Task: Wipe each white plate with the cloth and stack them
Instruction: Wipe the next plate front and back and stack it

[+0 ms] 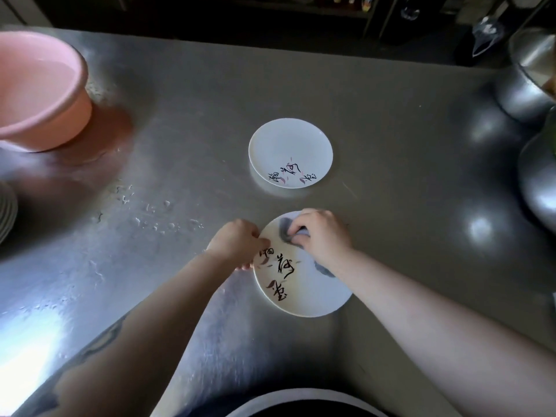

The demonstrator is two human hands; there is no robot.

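Two hands on near plate (304, 296): left hand (237, 243) pinches rim, right hand (322, 236) fingers (296, 228) grip cloth (285, 228).

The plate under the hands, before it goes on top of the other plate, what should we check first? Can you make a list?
1. Left hand holds the near plate by its left rim: ok.
2. Right hand has the cloth bunched under its fingers and pressed on the plate: ok.
3. Whole plate wiped: cannot tell; the cloth sits on the far part only.
4. Far plate lies flat with nothing on it, ready to be stacked on: ok.
5. Table between the two plates has nothing in the way: ok.
6. Table dry: not ok; water drops lie left of the plates.
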